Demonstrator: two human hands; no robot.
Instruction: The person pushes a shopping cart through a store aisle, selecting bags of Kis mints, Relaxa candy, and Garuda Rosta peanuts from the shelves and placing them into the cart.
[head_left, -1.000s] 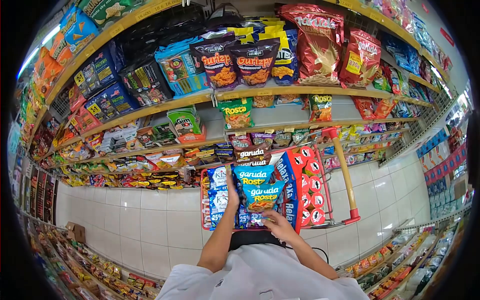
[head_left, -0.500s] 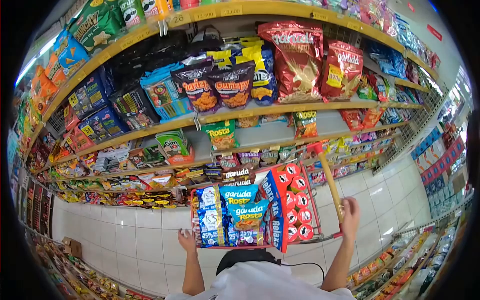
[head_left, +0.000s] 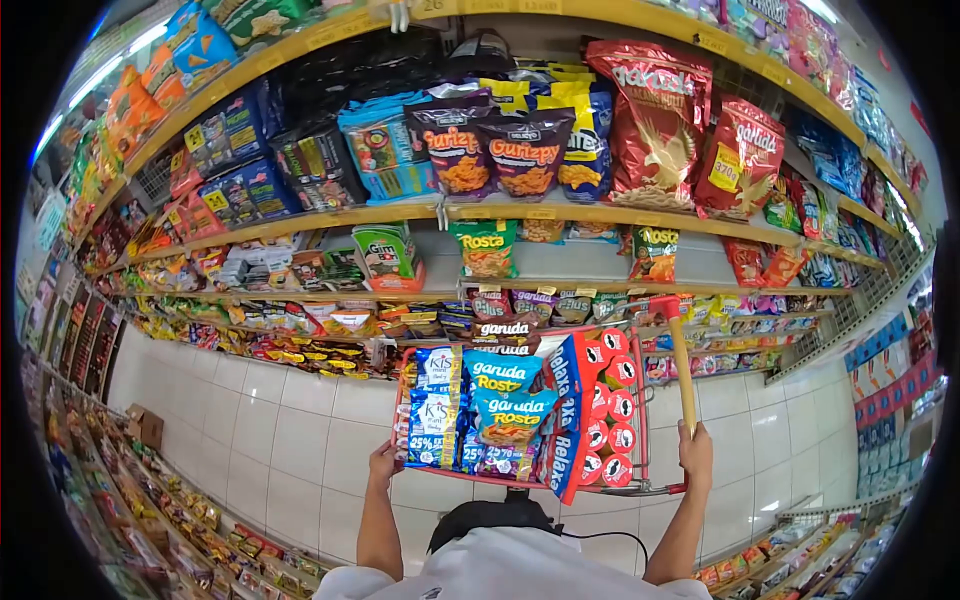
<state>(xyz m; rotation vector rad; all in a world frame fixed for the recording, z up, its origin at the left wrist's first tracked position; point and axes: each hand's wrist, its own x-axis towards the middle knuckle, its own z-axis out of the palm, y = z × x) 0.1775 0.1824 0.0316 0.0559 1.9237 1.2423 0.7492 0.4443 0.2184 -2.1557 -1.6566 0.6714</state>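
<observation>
A red shopping cart [head_left: 642, 420] stands crosswise in front of me, filled with snacks. My right hand [head_left: 696, 452] is closed round the near end of its yellow handle [head_left: 683, 370]. At the cart's near left corner, my left hand [head_left: 383, 461] has its fingers closed on the rim. Inside lie blue and white Kis candy bags [head_left: 437, 405], blue Garuda Rosta bags [head_left: 512, 415], and dark brown Garuda bags [head_left: 503, 330]. Blue and red Relaxa bags [head_left: 563, 440] lean beside several red Pringles cans [head_left: 621, 438], seen lids up.
Snack shelves [head_left: 560, 212] run along the far side, holding red Garuda peanut bags [head_left: 655, 130], purple Gurizpy bags [head_left: 528, 155] and a green Rosta bag [head_left: 484, 250]. More stocked shelving [head_left: 150, 500] curves behind me on both sides. A cardboard box [head_left: 146, 426] sits on the tiled floor [head_left: 290, 440] at left.
My left hand has gone from open beside the cart to closed on its corner. The view has turned slightly left, so the shelves appear further right. My right hand stays on the handle.
</observation>
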